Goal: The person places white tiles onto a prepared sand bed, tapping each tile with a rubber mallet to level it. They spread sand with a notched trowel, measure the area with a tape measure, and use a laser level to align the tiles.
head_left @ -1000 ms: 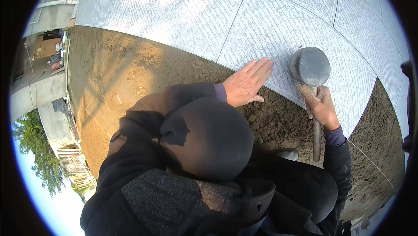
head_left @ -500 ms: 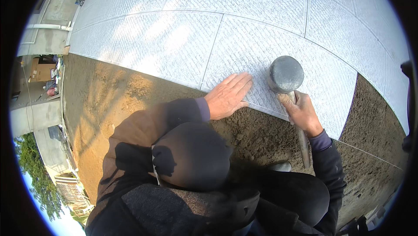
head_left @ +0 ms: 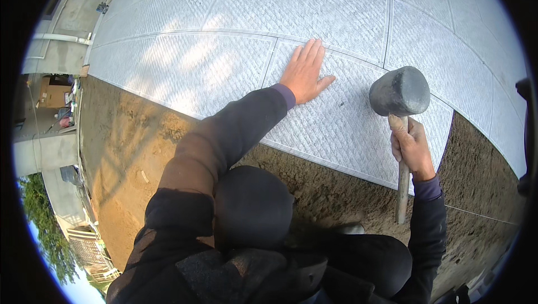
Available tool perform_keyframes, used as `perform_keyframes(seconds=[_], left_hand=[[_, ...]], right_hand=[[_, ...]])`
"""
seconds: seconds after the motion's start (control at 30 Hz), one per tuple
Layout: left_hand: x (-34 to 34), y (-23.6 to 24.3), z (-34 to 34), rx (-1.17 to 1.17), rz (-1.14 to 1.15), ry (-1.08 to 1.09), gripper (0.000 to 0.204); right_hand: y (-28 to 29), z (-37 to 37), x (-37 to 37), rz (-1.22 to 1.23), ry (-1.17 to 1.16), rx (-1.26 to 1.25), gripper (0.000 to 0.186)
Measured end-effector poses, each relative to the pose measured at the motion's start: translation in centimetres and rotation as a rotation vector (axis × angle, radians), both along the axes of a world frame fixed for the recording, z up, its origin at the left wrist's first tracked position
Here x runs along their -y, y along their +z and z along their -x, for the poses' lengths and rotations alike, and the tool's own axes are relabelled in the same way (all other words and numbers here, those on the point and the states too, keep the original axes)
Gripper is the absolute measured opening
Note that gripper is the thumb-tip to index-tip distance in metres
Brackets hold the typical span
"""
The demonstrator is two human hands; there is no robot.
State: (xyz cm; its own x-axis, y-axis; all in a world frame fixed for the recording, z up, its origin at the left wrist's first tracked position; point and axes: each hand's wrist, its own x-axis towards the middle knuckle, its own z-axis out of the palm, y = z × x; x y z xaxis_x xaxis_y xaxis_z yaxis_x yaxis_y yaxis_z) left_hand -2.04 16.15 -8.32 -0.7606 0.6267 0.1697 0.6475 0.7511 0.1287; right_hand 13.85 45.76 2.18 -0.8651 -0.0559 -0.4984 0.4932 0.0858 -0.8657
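Observation:
My left hand (head_left: 304, 74) lies flat with fingers stretched on a pale grey, ridged paving slab (head_left: 347, 130), close to its far joint. In my right hand (head_left: 413, 148) is a rubber mallet (head_left: 400, 92), gripped by its wooden handle, which slants down toward me. The mallet's dark round head is over the right part of the same slab; whether it touches the surface I cannot tell. The slab's near edge borders bare, crumbly bedding (head_left: 330, 183).
Laid slabs (head_left: 297, 4) of the same kind stretch away beyond and to the left. A thin string line (head_left: 482, 214) crosses the bedding at right. On the left stand a concrete wall (head_left: 56, 155) and a cardboard box (head_left: 53, 92). My knees (head_left: 252, 208) are just below the slab.
My left hand has slid from the slab's near edge to its far side, still flat. My right hand has moved the mallet to the right, with its head turned.

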Motion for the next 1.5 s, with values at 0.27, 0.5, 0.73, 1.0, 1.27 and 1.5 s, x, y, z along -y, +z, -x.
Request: perform_keyframes(seconds=[0.27,0.5,0.73,1.0,1.27,1.5], left_hand=[[0.1,0.8,-1.0,0.09,0.003,0.032,0.08],[0.1,1.0,-0.9,0.109,0.02,0.038,0.08],[-0.2,0.8,-1.1,0.094,-0.002,0.023,0.08],[-0.5,0.0,-0.9,0.078,0.066,0.006,0.081],[0.0,-1.1,-0.7,0.042,0.047,-0.009,0.076],[0.7,-2.1,-0.3,-0.032,0.04,-0.028,0.069]], right_hand=[[1.4,-1.0,0.1,0.347,0.096,0.247,0.036],[-0.1,2.1,1.8,0.606,-0.013,0.432,0.035],[-0.9,0.6,2.3,0.596,0.059,0.327,0.037],[-3.0,-1.5,2.4,-0.116,0.132,-0.193,0.049],[-4.4,-1.6,1.8,-0.223,0.126,-0.247,0.045],[-6.2,-1.2,1.1,-0.59,0.339,-0.675,0.031]])
